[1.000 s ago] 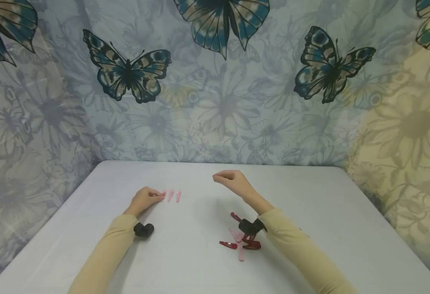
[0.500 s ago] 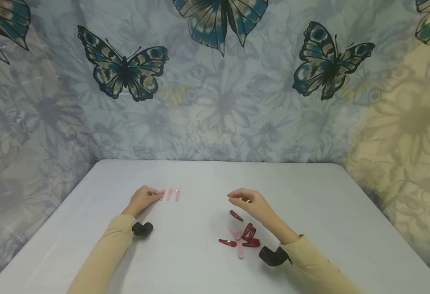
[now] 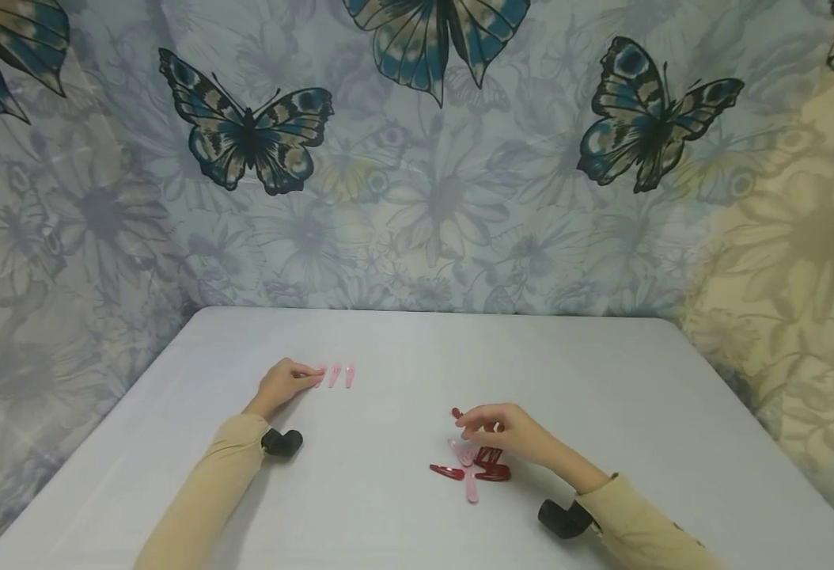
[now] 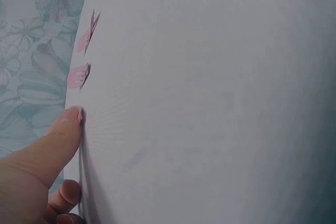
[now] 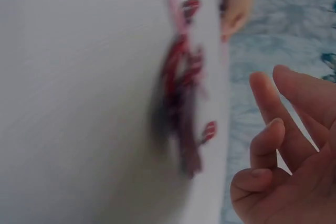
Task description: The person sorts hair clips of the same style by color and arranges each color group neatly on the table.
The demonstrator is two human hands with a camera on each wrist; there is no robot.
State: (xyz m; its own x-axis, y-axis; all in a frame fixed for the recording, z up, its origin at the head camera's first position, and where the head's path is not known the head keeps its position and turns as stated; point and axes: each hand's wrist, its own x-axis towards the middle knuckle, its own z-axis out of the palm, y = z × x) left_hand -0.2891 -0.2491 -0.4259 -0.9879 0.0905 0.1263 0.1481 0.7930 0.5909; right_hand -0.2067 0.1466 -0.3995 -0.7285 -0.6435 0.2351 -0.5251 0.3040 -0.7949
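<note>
White table (image 3: pixel 602 380), scattered hair clips (image 3: pixel 475 465)

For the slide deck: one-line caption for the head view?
Left hand rests by three pink clips; right hand hovers over a red-and-pink clip pile on the white table.

the head camera looks forward and down over the table (image 3: pixel 602 372), while both wrist cameras skim it closely, sharing the hair clips (image 3: pixel 475 463).
</note>
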